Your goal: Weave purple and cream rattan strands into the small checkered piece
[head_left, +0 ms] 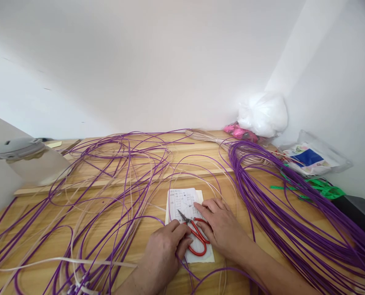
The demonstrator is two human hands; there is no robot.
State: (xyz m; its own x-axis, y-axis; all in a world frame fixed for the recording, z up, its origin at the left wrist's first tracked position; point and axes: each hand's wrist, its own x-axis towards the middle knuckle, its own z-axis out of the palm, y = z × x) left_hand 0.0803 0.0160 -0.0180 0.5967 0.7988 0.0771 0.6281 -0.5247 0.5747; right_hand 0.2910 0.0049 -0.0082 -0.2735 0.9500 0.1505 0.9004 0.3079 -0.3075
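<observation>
A written-on sheet of paper (176,200) lies on the wooden table, and a pair of scissors with red handles (197,250) rests across it, dark blades pointing up and left. My left hand (165,250) is at the sheet's lower left, thumb and fingers closed on a thin purple strand (156,217); the exact grip is partly hidden. Its fingertips are close beside the scissors. My right hand (221,229) lies over the sheet's right edge with fingers apart, the index fingertip on the paper and the thumb by the red handle. It holds nothing I can see.
Loose purple and beige strands (130,180) tangle across the left. A thick purple bundle (246,176) curves down the right. Behind it are a beige coil (253,155), a white plastic bag (264,114), a clear packet (311,157) and green strips (320,189). A grey-lidded container (32,159) stands far left.
</observation>
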